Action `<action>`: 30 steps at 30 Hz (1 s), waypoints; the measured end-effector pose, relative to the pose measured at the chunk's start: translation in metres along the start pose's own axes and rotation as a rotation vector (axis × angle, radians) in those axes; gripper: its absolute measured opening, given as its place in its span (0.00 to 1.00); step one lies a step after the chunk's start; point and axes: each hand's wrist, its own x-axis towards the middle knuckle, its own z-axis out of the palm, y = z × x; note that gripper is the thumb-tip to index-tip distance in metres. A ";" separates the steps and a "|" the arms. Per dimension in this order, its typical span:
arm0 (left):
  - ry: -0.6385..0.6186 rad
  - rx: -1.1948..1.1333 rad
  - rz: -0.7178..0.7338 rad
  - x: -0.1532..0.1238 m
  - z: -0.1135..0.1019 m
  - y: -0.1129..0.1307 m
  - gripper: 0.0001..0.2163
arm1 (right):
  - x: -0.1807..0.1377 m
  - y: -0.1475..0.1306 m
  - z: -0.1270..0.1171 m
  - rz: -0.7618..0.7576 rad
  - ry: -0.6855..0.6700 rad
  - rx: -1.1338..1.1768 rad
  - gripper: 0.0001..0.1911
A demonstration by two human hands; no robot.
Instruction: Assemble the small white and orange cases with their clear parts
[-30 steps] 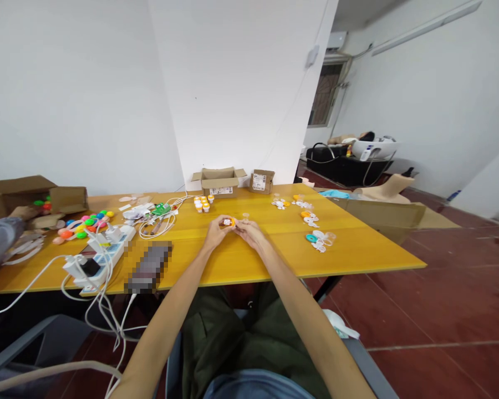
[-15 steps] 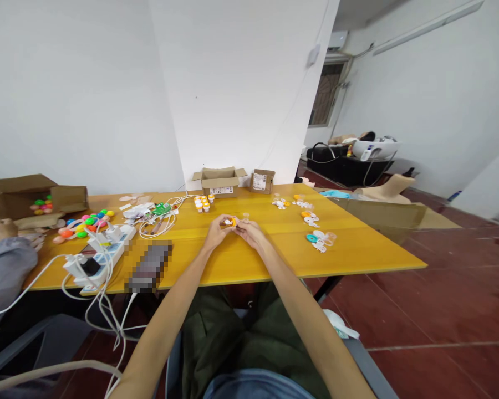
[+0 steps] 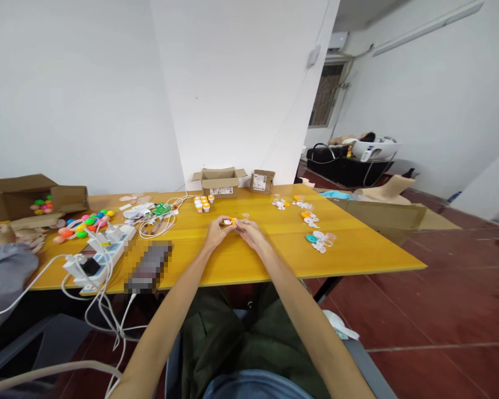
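Observation:
My left hand and my right hand meet above the middle of the table, fingers closed on a small orange-and-white plastic part between them. Its exact kind is too small to make out, and fingertips cover some of it. Just behind my right hand lies a clear round piece. Beyond my left hand stands a group of small white tubs with orange lids. Off to the right are loose clusters: white pieces with a teal ring, others with orange rings.
An open cardboard box and a smaller box stand at the table's back. Leftward lie a power strip with cables, a blurred-out phone, a green circuit board and colourful balls. A co-worker's sleeve reaches in.
The orange-and-white part has turned in my fingers, its ring shape showing less. My arms stay almost in place. At far left, the co-worker's hand now holds up a blue ball.

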 end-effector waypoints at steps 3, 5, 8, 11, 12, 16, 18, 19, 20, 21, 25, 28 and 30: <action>-0.004 0.001 0.030 0.000 0.000 0.002 0.10 | 0.000 -0.001 0.000 0.014 0.000 0.005 0.14; -0.011 -0.001 0.048 0.000 -0.001 0.003 0.09 | 0.000 -0.002 0.000 0.022 -0.005 0.008 0.15; -0.024 -0.006 0.067 0.000 -0.001 0.003 0.09 | 0.000 -0.002 0.000 0.031 -0.003 0.007 0.15; -0.042 -0.003 0.068 0.000 -0.002 0.003 0.10 | 0.000 -0.002 0.001 0.035 0.002 0.001 0.13; -0.048 -0.002 0.068 0.000 -0.002 0.003 0.10 | 0.000 -0.002 0.001 0.036 0.002 0.001 0.13; -0.059 -0.008 0.082 0.000 -0.001 0.003 0.11 | 0.000 -0.002 0.001 0.038 0.001 0.000 0.12; -0.056 -0.004 0.082 0.000 -0.001 0.003 0.11 | 0.000 -0.002 0.001 0.032 0.000 -0.003 0.12; -0.052 0.000 0.076 -0.001 -0.001 0.003 0.12 | 0.000 -0.002 0.001 0.027 0.001 -0.004 0.12; -0.046 0.004 0.066 -0.001 0.000 0.003 0.13 | 0.000 -0.002 0.002 0.022 0.005 -0.005 0.13; -0.035 0.006 0.052 -0.001 0.000 0.003 0.14 | 0.000 -0.003 0.002 0.018 0.009 -0.007 0.13; 0.008 -0.008 -0.016 -0.001 0.001 0.002 0.16 | -0.002 -0.004 0.003 -0.001 0.014 -0.028 0.12; -0.005 -0.003 -0.022 0.000 0.001 0.002 0.11 | -0.003 -0.004 0.004 -0.008 0.005 -0.037 0.12; -0.006 0.010 0.000 0.000 0.000 0.002 0.10 | -0.004 -0.005 0.005 -0.005 0.000 -0.037 0.13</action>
